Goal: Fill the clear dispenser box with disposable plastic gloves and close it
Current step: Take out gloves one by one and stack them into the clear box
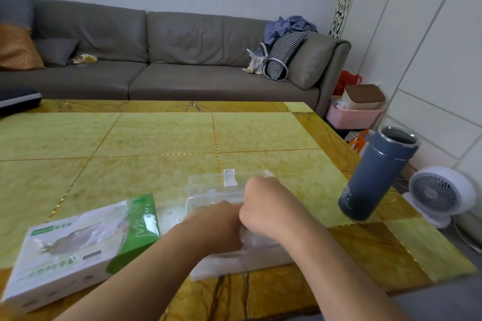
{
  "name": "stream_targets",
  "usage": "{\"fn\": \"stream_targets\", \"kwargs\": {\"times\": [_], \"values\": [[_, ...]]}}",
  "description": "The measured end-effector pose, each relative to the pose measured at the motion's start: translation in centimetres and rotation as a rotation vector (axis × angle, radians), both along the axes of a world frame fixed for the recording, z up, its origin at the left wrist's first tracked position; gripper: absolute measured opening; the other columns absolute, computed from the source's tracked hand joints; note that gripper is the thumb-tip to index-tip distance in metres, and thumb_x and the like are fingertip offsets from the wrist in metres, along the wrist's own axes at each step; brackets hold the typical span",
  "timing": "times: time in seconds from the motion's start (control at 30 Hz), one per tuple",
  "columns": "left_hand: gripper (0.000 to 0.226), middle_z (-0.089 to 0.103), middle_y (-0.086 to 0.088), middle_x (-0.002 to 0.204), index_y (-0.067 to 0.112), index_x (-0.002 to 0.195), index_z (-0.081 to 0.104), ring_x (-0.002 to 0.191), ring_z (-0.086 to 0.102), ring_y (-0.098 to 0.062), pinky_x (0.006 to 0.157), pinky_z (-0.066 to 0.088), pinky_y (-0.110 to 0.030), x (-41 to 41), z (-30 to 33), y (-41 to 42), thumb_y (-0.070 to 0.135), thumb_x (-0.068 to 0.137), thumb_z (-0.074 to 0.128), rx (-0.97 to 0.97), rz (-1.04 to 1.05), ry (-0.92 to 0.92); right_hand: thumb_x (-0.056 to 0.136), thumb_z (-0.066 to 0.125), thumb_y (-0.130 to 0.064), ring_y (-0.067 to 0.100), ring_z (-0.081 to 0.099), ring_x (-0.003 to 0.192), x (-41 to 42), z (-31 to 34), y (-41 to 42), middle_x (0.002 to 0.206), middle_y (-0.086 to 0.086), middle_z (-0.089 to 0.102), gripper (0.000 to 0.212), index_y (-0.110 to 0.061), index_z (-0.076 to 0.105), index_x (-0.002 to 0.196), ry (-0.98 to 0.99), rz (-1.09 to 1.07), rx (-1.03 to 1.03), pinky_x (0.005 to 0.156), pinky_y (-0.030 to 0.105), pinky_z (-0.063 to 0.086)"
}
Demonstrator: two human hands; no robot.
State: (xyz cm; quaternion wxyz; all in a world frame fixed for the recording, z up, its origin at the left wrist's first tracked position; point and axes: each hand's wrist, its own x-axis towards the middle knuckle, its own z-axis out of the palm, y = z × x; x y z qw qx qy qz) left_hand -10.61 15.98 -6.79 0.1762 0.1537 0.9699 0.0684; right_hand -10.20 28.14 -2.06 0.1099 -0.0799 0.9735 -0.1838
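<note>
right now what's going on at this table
A person is working with both hands on a stack of clear plastic gloves at the table's near edge. The left hand and right hand meet over it. The clear dispenser box sits open just behind; the green-and-white glove carton lies left.

I am seeing open bench point(161, 135) stretching beyond the clear dispenser box point(211, 187), toward the sofa. The glove carton point(78, 247) is blocking the near left, the blue flask point(375, 177) is standing near the right edge, and a gap is lying between flask and box.
</note>
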Motion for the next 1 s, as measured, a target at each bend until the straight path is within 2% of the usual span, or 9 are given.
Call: {"fn": "stream_targets", "kwargs": {"times": [0.1,0.37,0.5,0.57,0.67,0.77,0.83,0.9,1.0], "values": [[0.025,0.067,0.003,0.109,0.034,0.117,0.054,0.101,0.064,-0.026,0.077,0.052,-0.037,0.1,0.1,-0.4,0.032,0.092,0.056,0.035,-0.028,0.007,0.088,0.056,-0.006,0.021,0.052,0.058,-0.2,-0.8,0.3,0.074,0.006,0.057,0.014,-0.011,0.054,0.074,-0.128,0.038,0.115,0.047,0.028,0.033],[0.022,0.059,0.010,0.099,0.041,0.112,0.052,0.094,0.058,-0.021,0.083,0.055,-0.040,0.1,0.2,-2.1,0.039,0.091,0.058,0.029,-0.025,-0.021,0.090,0.062,-0.017,0.021,0.047,0.070,0.4,-1.7,0.1,0.079,0.001,0.049,0.019,-0.017,0.050,0.075,-0.114,0.052,0.301,0.062,0.030,0.040],[0.053,0.064,0.007,0.119,0.032,0.133,0.055,0.100,0.062,-0.019,0.075,0.049,-0.029,0.2,2.0,-2.5,0.043,0.085,0.075,-0.051,0.019,-0.113,0.090,0.062,-0.010,0.024,0.048,0.091,0.1,-1.1,-0.8,0.089,0.002,0.048,0.013,-0.015,0.058,0.102,-0.257,0.080,0.384,0.077,0.033,0.045],[0.046,0.068,0.000,0.116,0.021,0.132,0.060,0.080,0.062,-0.017,0.062,0.046,-0.026,0.0,2.5,-2.1,0.038,0.090,0.073,-0.109,0.063,-0.144,0.091,0.061,-0.009,0.024,0.050,0.090,-0.4,-1.1,-1.1,0.109,0.009,0.053,0.033,-0.011,0.058,0.125,-0.333,0.077,0.425,0.078,0.035,0.047],[0.016,0.064,0.000,0.082,0.011,0.105,0.066,0.062,0.053,-0.013,0.054,0.041,-0.025,-0.1,2.1,-1.2,0.024,0.096,0.062,-0.145,0.087,-0.143,0.094,0.063,-0.013,0.029,0.060,0.101,-1.1,-1.8,-1.4,0.142,0.019,0.049,0.059,-0.007,0.043,0.149,-0.379,0.072,0.475,0.083,0.040,0.051],[0.020,0.050,0.000,0.071,0.011,0.080,0.055,0.066,0.053,-0.018,0.059,0.043,-0.026,-0.1,1.9,0.0,0.017,0.100,0.055,-0.211,0.094,-0.189,0.097,0.066,-0.021,0.035,0.058,0.130,-1.3,-2.1,-1.6,0.159,0.023,0.036,0.087,-0.008,0.013,0.165,-0.393,0.073,0.494,0.084,0.041,0.050],[0.018,0.049,0.000,0.073,0.009,0.085,0.060,0.081,0.055,-0.022,0.073,0.045,-0.031,-0.2,1.4,0.6,0.015,0.100,0.054,-0.257,0.085,-0.218,0.099,0.064,-0.021,0.036,0.053,0.137,-1.2,-2.1,-1.6,0.164,0.025,0.029,0.092,-0.009,0.003,0.166,-0.401,0.070,0.484,0.085,0.041,0.048],[0.013,0.051,0.001,0.077,0.012,0.102,0.065,0.086,0.057,-0.022,0.078,0.046,-0.032,-0.4,0.7,0.6,0.020,0.101,0.055,-0.240,0.138,-0.201,0.098,0.064,-0.020,0.038,0.053,0.137,-1.1,-2.1,-1.6,0.165,0.026,0.028,0.090,-0.009,0.005,0.166,-0.403,0.058,0.477,0.088,0.042,0.049],[0.007,0.057,0.002,0.087,0.016,0.104,0.059,0.094,0.063,-0.022,0.076,0.047,-0.031,0.0,0.4,-0.1,0.020,0.099,0.057,-0.148,0.235,-0.106,0.095,0.062,-0.015,0.035,0.061,0.106,-0.9,-1.8,-1.5,0.145,0.024,0.049,0.062,-0.003,0.039,0.151,-0.373,0.062,0.469,0.078,0.037,0.047]]}}
